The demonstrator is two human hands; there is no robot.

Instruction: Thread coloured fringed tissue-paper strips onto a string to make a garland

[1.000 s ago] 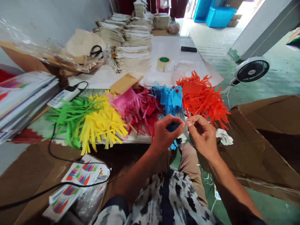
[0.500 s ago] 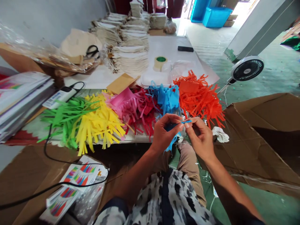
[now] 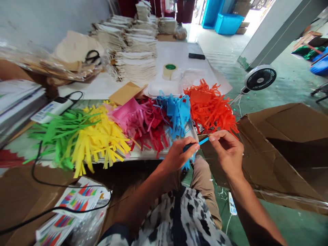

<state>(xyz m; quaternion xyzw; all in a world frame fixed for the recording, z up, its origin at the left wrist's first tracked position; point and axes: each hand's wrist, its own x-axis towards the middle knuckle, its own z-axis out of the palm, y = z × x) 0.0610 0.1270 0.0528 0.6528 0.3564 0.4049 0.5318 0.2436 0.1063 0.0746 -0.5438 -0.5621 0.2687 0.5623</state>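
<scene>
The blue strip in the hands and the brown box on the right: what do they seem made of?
Blue strip: probably thin matte paper, flat and cleanly cut like the blue fringes behind. Brown box: apparently cardboard, dull, stiff, with creased flaps.

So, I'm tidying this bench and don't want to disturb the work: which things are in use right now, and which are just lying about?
In use: blue paper fringe, pinched between left hand and right hand; blue fringe pile just beyond them.
Lying about: tape roll, scissors, fan, cardboard box.
</scene>
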